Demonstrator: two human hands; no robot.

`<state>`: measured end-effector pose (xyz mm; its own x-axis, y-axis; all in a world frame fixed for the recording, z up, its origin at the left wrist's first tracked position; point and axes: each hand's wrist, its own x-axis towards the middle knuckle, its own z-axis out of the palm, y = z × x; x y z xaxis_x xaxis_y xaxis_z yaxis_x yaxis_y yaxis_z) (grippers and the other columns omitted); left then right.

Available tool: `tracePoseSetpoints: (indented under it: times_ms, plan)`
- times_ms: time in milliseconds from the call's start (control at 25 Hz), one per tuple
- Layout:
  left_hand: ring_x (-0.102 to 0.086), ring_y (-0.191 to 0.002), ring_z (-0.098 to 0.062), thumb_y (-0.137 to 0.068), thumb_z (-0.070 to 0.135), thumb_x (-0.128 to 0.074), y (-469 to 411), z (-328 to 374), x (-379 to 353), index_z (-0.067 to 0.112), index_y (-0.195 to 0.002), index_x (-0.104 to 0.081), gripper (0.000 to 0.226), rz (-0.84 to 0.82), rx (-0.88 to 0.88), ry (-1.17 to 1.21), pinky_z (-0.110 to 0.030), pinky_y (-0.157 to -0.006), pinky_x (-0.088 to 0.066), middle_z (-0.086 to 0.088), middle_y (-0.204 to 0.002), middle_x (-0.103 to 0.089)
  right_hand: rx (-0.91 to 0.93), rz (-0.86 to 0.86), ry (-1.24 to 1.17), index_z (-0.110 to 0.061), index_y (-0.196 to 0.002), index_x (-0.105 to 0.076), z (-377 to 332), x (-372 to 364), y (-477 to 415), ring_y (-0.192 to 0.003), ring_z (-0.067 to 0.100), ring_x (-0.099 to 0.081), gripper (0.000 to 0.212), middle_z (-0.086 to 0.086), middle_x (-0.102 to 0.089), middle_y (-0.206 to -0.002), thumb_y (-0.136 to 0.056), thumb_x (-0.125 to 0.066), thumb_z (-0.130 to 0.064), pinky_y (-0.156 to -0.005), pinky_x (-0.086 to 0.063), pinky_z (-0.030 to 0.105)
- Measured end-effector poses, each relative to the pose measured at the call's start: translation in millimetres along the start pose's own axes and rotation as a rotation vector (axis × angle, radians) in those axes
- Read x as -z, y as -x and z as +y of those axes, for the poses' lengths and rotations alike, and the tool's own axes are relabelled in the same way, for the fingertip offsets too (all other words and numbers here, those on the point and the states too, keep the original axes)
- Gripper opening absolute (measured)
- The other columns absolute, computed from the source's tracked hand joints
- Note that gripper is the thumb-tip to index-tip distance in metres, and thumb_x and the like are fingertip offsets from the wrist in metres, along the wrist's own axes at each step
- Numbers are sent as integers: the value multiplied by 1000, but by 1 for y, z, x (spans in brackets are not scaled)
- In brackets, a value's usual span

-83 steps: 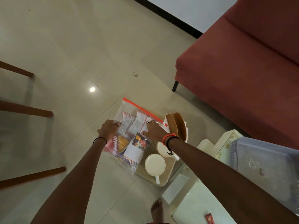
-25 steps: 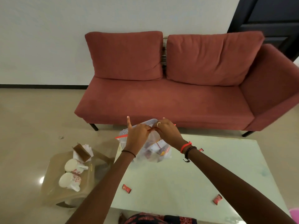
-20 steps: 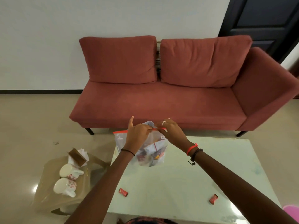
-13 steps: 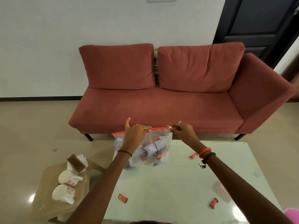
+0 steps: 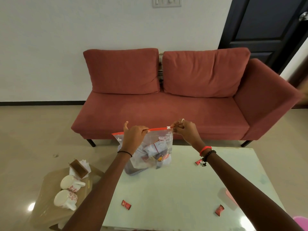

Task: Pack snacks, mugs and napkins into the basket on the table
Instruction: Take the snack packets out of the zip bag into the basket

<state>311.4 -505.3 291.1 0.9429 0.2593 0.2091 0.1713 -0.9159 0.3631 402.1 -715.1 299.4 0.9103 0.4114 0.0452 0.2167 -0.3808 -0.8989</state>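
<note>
Progress: early | left hand (image 5: 133, 135) and right hand (image 5: 185, 129) fingers pinch zip snack bag (image 5: 153, 150) top over counter (image 5: 175, 189) | mugs (image 5: 68, 191), napkins (image 5: 83, 164) unpacked on side stool | basket unseen

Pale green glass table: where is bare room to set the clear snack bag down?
The pale green glass table is bare across its middle, between the clear zip bag of snacks and two near red wrapped sweets. The low brown side table is crowded by white mugs and napkins.

Red sofa (image 5: 166, 105) against white wall (image 5: 83, 22)
</note>
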Motion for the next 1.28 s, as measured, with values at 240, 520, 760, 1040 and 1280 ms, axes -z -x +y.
tracePoseSetpoints:
  times_ms: [240, 520, 760, 1040, 1280]
  plan:
    - [-55, -116, -12, -91, 41, -51, 2, 48, -12, 30, -118, -62, 31, -11, -159, -39, -52, -115, -3, 9, -116, -65, 146, 75, 251, 5, -94, -70, -7, -23, 2, -84, 33, -70, 18, 19, -74, -92, -88, -53, 4, -74, -50, 22]
    - [-59, -96, -8, -93, 43, -47, -7, 75, -25, 27, -91, -72, 29, -29, -204, -219, -55, -116, 2, 9, -84, -70, 146, 15, 427, 4, -92, -72, 2, -3, 2, -86, 25, -69, 14, 16, -75, -96, -85, -63, -5, -60, -36, 6]
    - [-59, -96, -9, -97, 37, -42, 6, 50, -35, 29, -95, -70, 29, -116, -95, -372, -61, -114, 6, 9, -91, -69, 132, 60, 407, 3, -86, -70, 15, 10, -3, -75, 22, -68, 14, 15, -74, -85, -83, -57, 4, -73, -52, 15]
    - [-62, -95, -12, -91, 45, -51, 43, 1, -43, 29, -101, -71, 28, -120, 42, -378, -61, -114, 0, 6, -93, -70, -20, 174, 196, 14, -83, -62, 21, 27, -19, -57, 6, -60, 20, 21, -67, -82, -79, -43, 17, -55, -49, 4]
    - [-64, -95, -12, -89, 42, -56, 69, -22, -50, 27, -92, -73, 23, -84, 109, -307, -59, -114, -4, 7, -90, -73, 30, 212, 163, 7, -84, -64, 19, 36, -25, -75, 22, -62, 22, 27, -70, -90, -79, -45, 16, -69, -55, 19]
